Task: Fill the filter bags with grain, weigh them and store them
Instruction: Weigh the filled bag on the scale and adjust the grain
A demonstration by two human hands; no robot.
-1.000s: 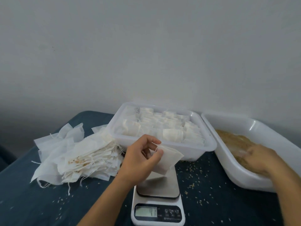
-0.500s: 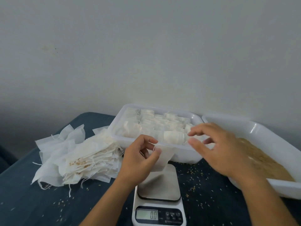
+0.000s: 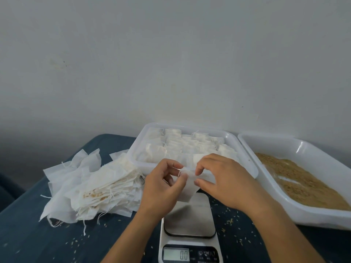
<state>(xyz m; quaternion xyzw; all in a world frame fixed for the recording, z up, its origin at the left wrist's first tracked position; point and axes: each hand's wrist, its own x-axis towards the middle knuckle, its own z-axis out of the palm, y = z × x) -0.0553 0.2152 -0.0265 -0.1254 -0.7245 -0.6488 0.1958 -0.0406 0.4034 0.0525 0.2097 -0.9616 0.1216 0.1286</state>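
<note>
A white filter bag [image 3: 187, 190] hangs above the plate of the digital scale [image 3: 190, 221]. My left hand [image 3: 161, 188] pinches its top edge from the left. My right hand [image 3: 226, 179] pinches the same edge from the right with thumb and forefinger. The scale display reads 0.0. Behind my hands stands a white tray [image 3: 247, 149] packed with several filled bags. A second white tray [image 3: 322, 217] at the right holds brown grain [image 3: 303, 183].
A heap of empty filter bags with strings [image 3: 89, 186] lies at the left on the dark blue table [image 3: 28, 234]. Loose grains are scattered around the scale. A pale wall rises right behind the trays.
My right hand left the grain tray, swung left and took hold of the bag's top edge. The left hand kept the bag above the scale, and the display dropped to 0.0.
</note>
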